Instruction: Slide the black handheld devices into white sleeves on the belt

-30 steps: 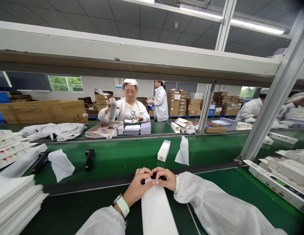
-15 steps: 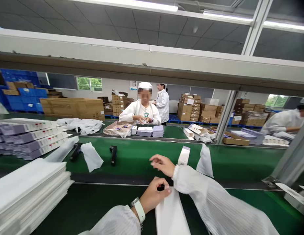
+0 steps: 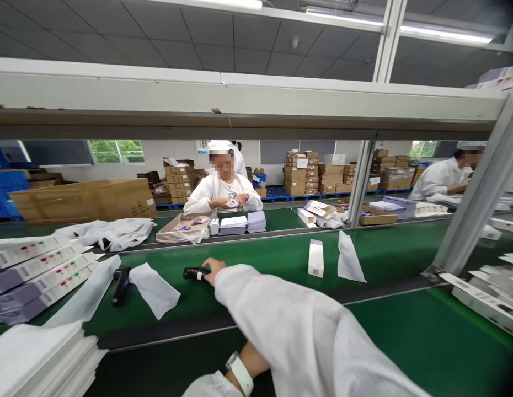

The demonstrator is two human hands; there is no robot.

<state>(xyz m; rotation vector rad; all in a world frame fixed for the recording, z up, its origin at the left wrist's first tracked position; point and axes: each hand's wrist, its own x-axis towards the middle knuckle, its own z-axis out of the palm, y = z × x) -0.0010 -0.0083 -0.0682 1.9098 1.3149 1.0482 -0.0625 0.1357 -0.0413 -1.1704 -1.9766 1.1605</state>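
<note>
My right hand (image 3: 212, 268) reaches across to the green conveyor belt (image 3: 260, 259) and closes on a small black device (image 3: 193, 273) lying there. The white right sleeve (image 3: 289, 325) covers the lower middle of the view. Of my left arm only the wrist with a white watch (image 3: 241, 374) shows; the left hand is hidden behind the right sleeve. A second black device (image 3: 121, 285) lies further left between white foam pouches (image 3: 154, 289).
A white box (image 3: 315, 258) and a white pouch (image 3: 349, 257) lie on the belt to the right. Stacked white pouches (image 3: 37, 358) and printed boxes (image 3: 28, 270) sit at left, more boxes (image 3: 488, 300) at right. A co-worker (image 3: 222, 190) works opposite. A slanted metal post (image 3: 475, 198) stands right.
My right hand left the white pouch in front of me and stretched left-forward onto the black device on the belt. The left hand and pouch went out of sight behind the sleeve.
</note>
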